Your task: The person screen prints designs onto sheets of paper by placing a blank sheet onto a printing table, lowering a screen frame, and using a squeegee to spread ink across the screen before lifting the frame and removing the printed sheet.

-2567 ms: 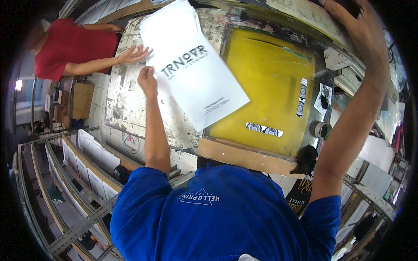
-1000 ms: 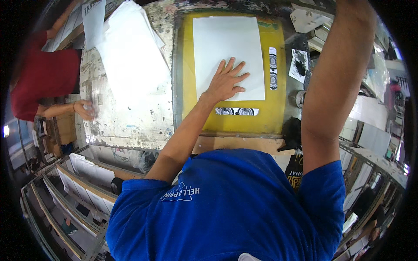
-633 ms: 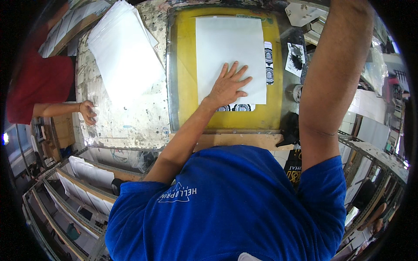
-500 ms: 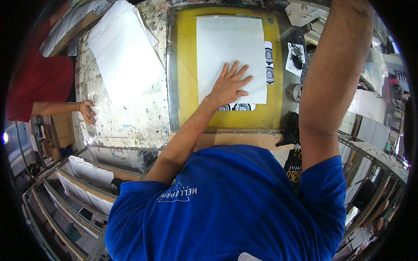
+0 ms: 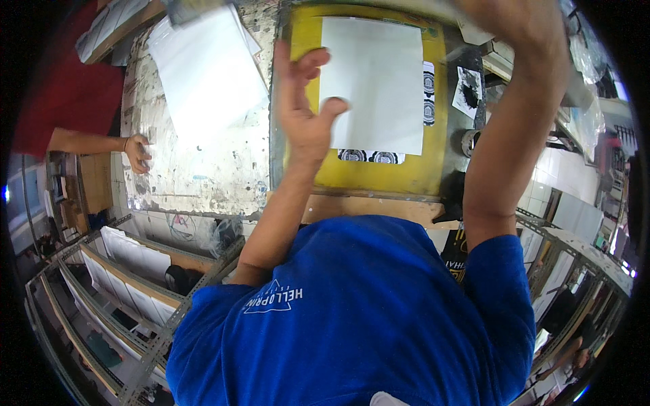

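My left hand is raised over the left edge of the yellow board, fingers apart and holding nothing. A white sheet lies on the board beside it. Printed pieces with round black emblems stick out from under the sheet's lower and right edges. At the top right my right hand is smeared by motion and its fingers are hidden. Near it, a blurred pale bar crosses the top of the view; whether the hand grips it cannot be made out.
To the left, a stack of white sheets rests on a paint-spotted table. A co-worker's hand is at that table's left edge. A black-smeared paper and a small round container sit right of the board. Metal racks stand lower left.
My left hand has lifted off the white sheet and moved left. My right arm has shifted and its hand now shows at the top, with a blurred bar there. The view has shifted slightly.
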Motion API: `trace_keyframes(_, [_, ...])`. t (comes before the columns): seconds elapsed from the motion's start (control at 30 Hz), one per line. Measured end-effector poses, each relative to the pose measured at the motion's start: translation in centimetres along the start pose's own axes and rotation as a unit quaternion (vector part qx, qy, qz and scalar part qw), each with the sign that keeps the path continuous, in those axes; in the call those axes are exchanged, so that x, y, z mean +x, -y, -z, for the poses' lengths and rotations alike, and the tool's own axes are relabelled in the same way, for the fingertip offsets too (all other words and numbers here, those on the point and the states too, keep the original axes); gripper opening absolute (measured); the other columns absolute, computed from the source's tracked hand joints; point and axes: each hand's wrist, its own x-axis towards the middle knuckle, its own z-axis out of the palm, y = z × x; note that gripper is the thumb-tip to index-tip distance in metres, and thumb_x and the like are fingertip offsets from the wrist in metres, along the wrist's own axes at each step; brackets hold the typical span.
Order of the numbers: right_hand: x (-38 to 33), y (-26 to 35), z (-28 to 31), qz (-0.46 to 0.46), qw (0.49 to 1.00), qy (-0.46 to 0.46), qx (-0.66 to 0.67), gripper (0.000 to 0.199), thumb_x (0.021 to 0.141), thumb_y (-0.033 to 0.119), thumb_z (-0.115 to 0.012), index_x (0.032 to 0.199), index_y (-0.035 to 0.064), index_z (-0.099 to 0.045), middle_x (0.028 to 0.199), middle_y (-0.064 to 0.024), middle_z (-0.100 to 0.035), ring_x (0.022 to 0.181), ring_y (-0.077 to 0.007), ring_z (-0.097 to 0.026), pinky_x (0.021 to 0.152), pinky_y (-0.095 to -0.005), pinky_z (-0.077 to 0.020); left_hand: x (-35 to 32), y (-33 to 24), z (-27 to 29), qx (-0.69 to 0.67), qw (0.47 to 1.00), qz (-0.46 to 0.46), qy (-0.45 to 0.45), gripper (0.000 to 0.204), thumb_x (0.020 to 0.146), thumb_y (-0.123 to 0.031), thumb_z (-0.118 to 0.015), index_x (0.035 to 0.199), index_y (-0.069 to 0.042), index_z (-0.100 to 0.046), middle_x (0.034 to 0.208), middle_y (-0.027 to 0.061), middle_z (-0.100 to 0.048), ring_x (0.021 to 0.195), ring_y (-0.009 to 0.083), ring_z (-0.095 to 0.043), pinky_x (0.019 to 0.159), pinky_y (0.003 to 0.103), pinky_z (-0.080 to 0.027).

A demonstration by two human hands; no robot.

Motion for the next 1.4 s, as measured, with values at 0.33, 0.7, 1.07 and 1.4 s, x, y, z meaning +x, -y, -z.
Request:
trace_keyframes(0.33, [-18.1,6.9,-4.5,-0.214,0.958,0.192,-0.001,0.057,0.070,0.008,-0.081,0.125,0.0214,-0.075,0.082,-0.0144,-0.065,0.074,-0.0326,-0.061,0.072,-0.0421,-0.0501,-11.3,0.4,10.9,0.051,0.971,0.226,-0.055,0.107,0.059,-0.004,-0.096,0.150,0.010,-0.040,0.135,0.0174,-0.061,0.121,0.0231,-0.061,0.106,0.036,-0.049])
trace_keyframes(0.7, [-28.2,4.5,-13.5,-0.243,0.911,0.327,-0.058,0.081,0.064,0.012,-0.079,0.141,0.0243,-0.057,0.102,-0.0088,-0.054,0.104,-0.0285,-0.052,0.094,-0.0500,-0.0343,-15.5,4.9,13.5,0.488,0.867,0.095,0.031,0.094,0.047,-0.025,-0.096,0.133,-0.005,-0.064,0.155,0.0188,-0.043,0.139,0.0409,-0.038,0.116,0.052,-0.030])
trace_keyframes(1.07, [-21.9,-12.2,-21.2,-0.179,0.957,0.190,-0.124,0.078,0.060,0.014,-0.072,0.137,0.0252,-0.062,0.104,-0.0066,-0.056,0.106,-0.0284,-0.053,0.095,-0.0499,-0.0342,-15.4,4.0,13.7,0.466,0.876,0.118,0.042,0.089,0.053,-0.028,-0.094,0.133,-0.002,-0.064,0.156,0.0254,-0.038,0.138,0.0437,-0.036,0.114,0.054,-0.029])
trace_keyframes(1.4, [-16.9,-24.3,-25.3,-0.111,0.971,0.175,-0.116,0.068,0.073,0.023,-0.074,0.140,0.0281,-0.063,0.117,-0.0127,-0.067,0.114,-0.0332,-0.060,0.095,-0.0495,-0.0378,-15.7,4.4,13.8,0.446,0.887,0.117,0.032,0.095,0.053,-0.030,-0.095,0.138,-0.006,-0.061,0.156,0.0248,-0.040,0.138,0.0429,-0.038,0.114,0.054,-0.030])
